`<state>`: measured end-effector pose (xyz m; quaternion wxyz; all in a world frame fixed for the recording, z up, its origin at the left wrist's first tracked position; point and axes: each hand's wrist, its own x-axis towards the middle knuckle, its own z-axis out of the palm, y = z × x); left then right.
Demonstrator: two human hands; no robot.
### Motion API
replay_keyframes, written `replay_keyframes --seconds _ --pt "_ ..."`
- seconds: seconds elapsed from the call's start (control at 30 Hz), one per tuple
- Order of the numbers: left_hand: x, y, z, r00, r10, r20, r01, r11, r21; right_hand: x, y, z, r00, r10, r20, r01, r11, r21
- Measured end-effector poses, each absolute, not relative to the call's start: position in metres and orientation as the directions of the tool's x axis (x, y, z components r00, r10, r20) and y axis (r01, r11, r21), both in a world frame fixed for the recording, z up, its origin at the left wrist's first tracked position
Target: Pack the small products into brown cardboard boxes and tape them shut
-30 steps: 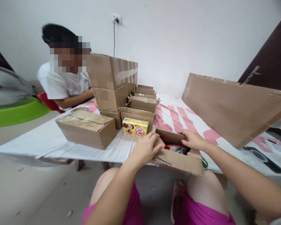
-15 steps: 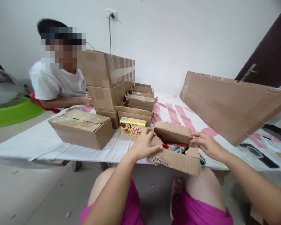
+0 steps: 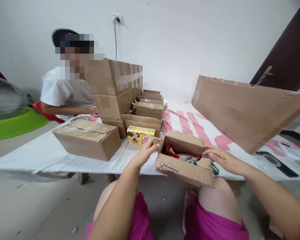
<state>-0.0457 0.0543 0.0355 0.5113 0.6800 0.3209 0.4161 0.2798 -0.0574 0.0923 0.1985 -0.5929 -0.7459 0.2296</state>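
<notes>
An open cardboard box [image 3: 185, 173] sits at the table's front edge, close above my knees, its long flaps spread. Inside it lie red and clear plastic packets [image 3: 187, 157], partly hidden by the walls. My left hand [image 3: 148, 150] is at the box's left end, thumb and fingers apart. Whether its fingertips touch the cardboard is unclear. Stretched fingers of my right hand [image 3: 220, 158] rest at the box's right end, beside a small torn flap [image 3: 205, 163]. A yellow printed carton [image 3: 140, 135] stands just beyond my left hand. Something green [image 3: 215, 169] shows below my right hand.
A taped cardboard box [image 3: 86, 138] lies at left. Behind stand stacked boxes [image 3: 112, 90] and a row of open boxes [image 3: 148, 111]. A large cardboard sheet [image 3: 245, 110] leans at right, near a tape roll [image 3: 272, 160]. Another person [image 3: 62, 90] sits at far left.
My left hand has moved left, off the box's left flap, which has come away from the opening. More of the packets shows. The right hand stays at the right end. The other person has leaned rightward.
</notes>
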Motion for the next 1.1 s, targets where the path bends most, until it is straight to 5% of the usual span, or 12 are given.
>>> replay_keyframes --seconds 0.17,0.5,0.7,0.93,1.0,1.1 --pt "-0.051 0.060 0.032 0.440 0.877 0.192 -0.077 -0.176 0.981 0.279 -0.062 0.093 -0.242 0.970 -0.014 0.778 0.185 -0.601" --pt "-0.065 0.058 0.036 0.666 0.717 0.207 0.015 -0.289 0.957 0.296 -0.081 0.043 -0.126 0.987 0.104 0.536 0.156 -0.829" --pt "-0.058 0.059 0.029 0.716 0.637 0.287 0.102 -0.501 0.859 0.284 -0.084 0.005 -0.131 0.925 0.357 0.717 0.337 -0.611" --pt "-0.039 0.058 0.020 0.682 0.671 0.291 0.317 -0.630 0.709 0.287 -0.076 0.059 -0.065 0.809 0.585 0.885 0.318 -0.341" --pt "-0.037 0.057 0.020 0.674 0.675 0.300 0.334 -0.641 0.691 0.278 -0.070 0.076 -0.019 0.828 0.560 0.879 0.280 -0.385" --pt "-0.033 0.054 0.020 0.679 0.654 0.333 0.253 -0.634 0.730 0.255 -0.053 0.086 -0.133 0.945 0.298 0.885 0.249 -0.393"
